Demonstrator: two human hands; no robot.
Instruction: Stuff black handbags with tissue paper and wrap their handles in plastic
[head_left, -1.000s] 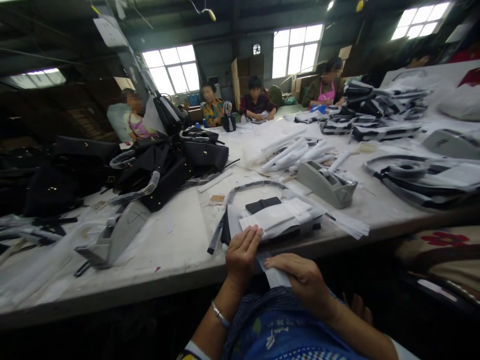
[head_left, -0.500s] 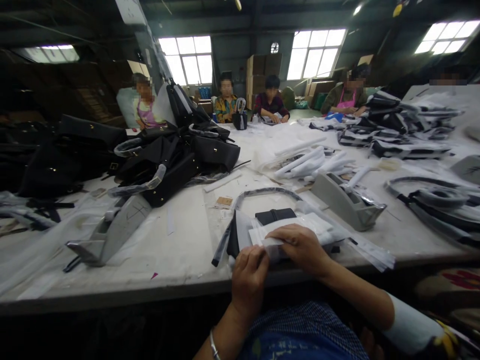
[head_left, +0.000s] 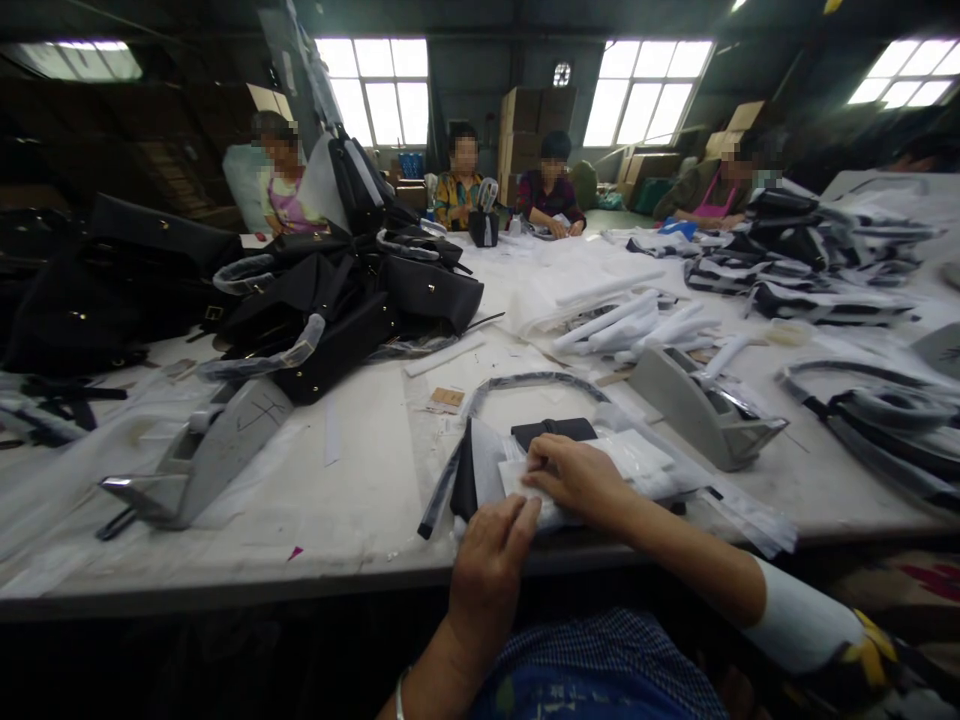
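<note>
Under right hand (head_left: pixel 576 478), packet (head_left: pixel 636 456) (white)

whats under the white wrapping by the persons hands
Black material shows left of the white wrapping, a black strapped piece along its far edge. What lies directly beneath is covered by the wrapping and right hand.

Head-height view, facing forward and down across worktable (head_left: pixel 367 480)

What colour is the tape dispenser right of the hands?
Grey; that dispenser shows best in the head view.
</note>
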